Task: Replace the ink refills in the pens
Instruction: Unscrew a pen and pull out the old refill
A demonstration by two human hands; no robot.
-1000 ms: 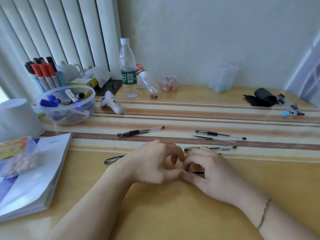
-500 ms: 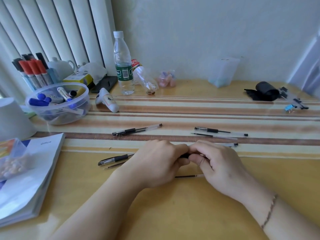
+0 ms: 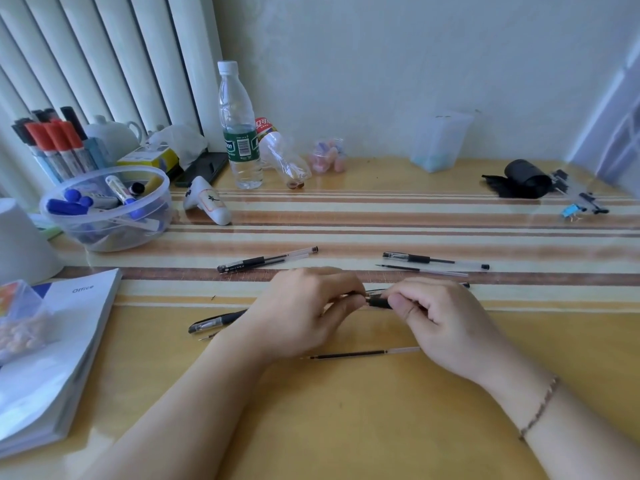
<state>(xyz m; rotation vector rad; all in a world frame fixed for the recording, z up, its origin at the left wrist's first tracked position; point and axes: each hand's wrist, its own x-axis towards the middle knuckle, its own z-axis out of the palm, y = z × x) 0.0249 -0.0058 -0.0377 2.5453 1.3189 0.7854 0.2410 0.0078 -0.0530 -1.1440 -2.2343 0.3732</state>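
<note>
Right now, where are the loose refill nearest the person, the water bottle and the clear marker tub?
loose refill [image 3: 349,356]: head view, dark ink section.
water bottle [image 3: 241,143]: head view, green label.
marker tub [image 3: 157,199]: head view, right wall.

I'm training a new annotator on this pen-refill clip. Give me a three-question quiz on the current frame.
1. True or false: both hands grip one pen.
2. What lies on the table nearest the person, just below the hands? A) a marker B) a loose refill C) a phone
3. What does the clear bowl at the left hold?

Key
1. True: the left hand and right hand pinch it between them.
2. B, the loose refill.
3. The clear bowl holds markers.
</note>
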